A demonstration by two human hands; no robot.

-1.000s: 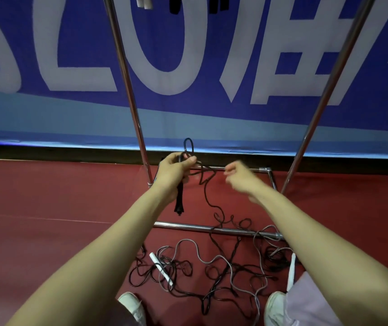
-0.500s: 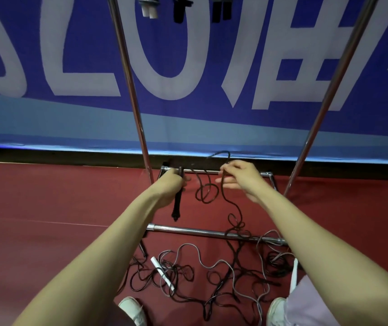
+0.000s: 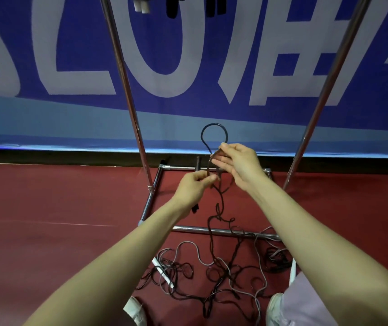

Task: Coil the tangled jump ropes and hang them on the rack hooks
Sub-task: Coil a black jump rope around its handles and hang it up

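Between the slanted uprights of the shiny chrome tube rack (image 3: 128,90), both hands are raised over the dark red floor (image 3: 47,196), working one thin, dark jump rope (image 3: 213,124). The right hand (image 3: 237,165) pinches the cord between thumb and fingertips just where a small upright loop closes, and its remaining fingers lie fairly straight and slightly spread. The left hand (image 3: 196,187), lower and just beside it, has its fingers curled and nips the same cord between thumb and forefinger. A slim black handle end (image 3: 195,209) pokes out beneath that wrist. Whether the palm grips it I cannot tell.

From the hands the dark jump rope drops in kinked waves across the rack's lower bar into the knotted heap of cords (image 3: 211,276) on the floor between the white shoes. A pale grey rope (image 3: 189,243) with a white stick handle (image 3: 163,272) is threaded through that heap. At the top edge, white and black handles (image 3: 142,7) hang from the rack.

The cord looks light, limp and springy. It holds its curls, so each new loop will probably try to twist or spring open unless it is pinched at the crossing. It should slide easily through loose fingers, but it is likely to snag where it passes through the heap. The handle seems the sensible anchor, with the free hand feeding the slack in a little at a time.
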